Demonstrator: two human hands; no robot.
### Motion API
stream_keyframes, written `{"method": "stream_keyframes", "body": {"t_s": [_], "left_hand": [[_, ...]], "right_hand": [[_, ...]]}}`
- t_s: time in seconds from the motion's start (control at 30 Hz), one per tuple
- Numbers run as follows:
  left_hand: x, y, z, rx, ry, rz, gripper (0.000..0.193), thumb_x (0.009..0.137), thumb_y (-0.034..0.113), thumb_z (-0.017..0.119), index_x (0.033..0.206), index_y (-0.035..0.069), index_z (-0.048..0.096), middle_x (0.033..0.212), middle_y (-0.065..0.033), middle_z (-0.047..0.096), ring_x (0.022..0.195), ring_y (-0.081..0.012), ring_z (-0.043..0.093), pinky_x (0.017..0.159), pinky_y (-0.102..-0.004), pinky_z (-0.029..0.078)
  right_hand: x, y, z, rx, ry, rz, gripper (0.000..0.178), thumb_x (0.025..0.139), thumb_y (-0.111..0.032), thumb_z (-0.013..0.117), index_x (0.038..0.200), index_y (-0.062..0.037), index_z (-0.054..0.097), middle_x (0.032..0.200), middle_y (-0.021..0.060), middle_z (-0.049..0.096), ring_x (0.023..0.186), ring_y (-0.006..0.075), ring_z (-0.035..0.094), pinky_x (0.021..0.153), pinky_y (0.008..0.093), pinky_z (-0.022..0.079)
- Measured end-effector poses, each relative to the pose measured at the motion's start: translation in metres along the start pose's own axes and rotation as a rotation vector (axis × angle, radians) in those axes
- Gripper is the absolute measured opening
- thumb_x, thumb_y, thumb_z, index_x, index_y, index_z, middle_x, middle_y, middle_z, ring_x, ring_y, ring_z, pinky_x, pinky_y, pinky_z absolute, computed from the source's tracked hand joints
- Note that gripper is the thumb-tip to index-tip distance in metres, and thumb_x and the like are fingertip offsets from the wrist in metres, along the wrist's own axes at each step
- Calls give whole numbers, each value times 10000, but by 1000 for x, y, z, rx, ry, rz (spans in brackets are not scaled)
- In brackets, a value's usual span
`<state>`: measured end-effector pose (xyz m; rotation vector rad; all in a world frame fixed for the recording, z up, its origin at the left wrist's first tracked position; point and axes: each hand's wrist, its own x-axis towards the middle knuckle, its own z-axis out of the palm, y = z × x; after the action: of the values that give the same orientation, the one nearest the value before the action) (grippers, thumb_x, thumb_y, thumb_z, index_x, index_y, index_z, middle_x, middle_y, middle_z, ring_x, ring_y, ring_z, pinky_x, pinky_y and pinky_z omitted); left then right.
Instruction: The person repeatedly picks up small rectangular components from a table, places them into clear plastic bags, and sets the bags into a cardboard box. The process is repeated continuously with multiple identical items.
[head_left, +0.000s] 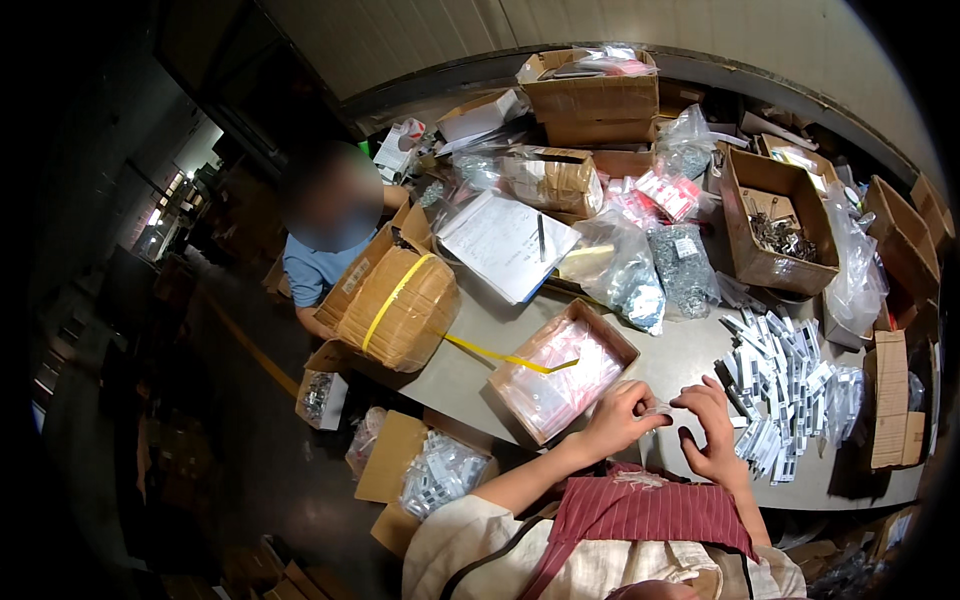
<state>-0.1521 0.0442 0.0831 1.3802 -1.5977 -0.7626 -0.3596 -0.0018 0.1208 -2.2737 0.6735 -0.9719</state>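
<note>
My left hand point(622, 418) is closed in a pinch at the table's near edge. Between its fingertips is a small clear plastic bag point(656, 410). Just to the right, my right hand point(708, 432) has its fingers curved and its thumb apart, with nothing visible in it. The bag lies between the two hands. Left of them stands an open cardboard box point(630, 352) filled with clear plastic bags point(568, 366) with pinkish edges. A pile of narrow grey-and-white parts point(780, 385) spreads over the table right of my right hand.
Across the table lie a clipboard with papers point(505, 240) and bags of small metal parts point(684, 270). A carton of metal pieces point(780, 215) stands at the right. A yellow-strapped carton point(400, 310) is at the left, beside another person point(305, 265). A box of packed parts point(440, 475) sits below the table edge.
</note>
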Motion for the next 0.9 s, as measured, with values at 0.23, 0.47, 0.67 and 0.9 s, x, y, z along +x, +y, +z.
{"method": "stream_keyframes", "body": {"t_s": [0.23, 0.47, 0.67, 0.9], "left_hand": [[-3, -4, 6, 32, -30, 105, 331, 776, 196, 858, 972, 36, 645, 876, -89, 634, 815, -239, 627, 705, -347, 512], [-4, 11, 3, 524, 48, 323, 600, 694, 60, 784, 1243, -13, 553, 1161, -180, 594, 1157, -347, 557, 1087, -477, 380], [5, -20, 24, 458, -272, 286, 667, 646, 4, 727, 1285, -35, 536, 1244, -205, 571, 1229, -383, 525, 1148, -521, 319], [9, -27, 32, 483, -109, 402, 589, 644, -10, 720, 1212, -15, 564, 1161, -160, 603, 1148, -342, 563, 1121, -524, 308]], "right_hand": [[-17, 28, 3, -13, -219, 61, 448, 620, -45, 625, 1062, -61, 693, 1153, 90, 678, 1284, 351, 518, 1219, 620, 160], [-29, 28, 6, 82, -410, 215, 570, 582, -143, 684, 1143, -187, 774, 1552, 84, 485, 1552, 454, 65, 1191, 697, -76], [-40, 36, 11, 7, -391, 154, 565, 644, -213, 659, 1199, -234, 764, 1566, 72, 474, 1559, 450, 44, 1156, 709, -164], [-46, 37, 8, -106, -348, 106, 600, 674, -200, 667, 1266, -278, 722, 1590, 99, 411, 1545, 489, 34, 1109, 776, -156]]}}
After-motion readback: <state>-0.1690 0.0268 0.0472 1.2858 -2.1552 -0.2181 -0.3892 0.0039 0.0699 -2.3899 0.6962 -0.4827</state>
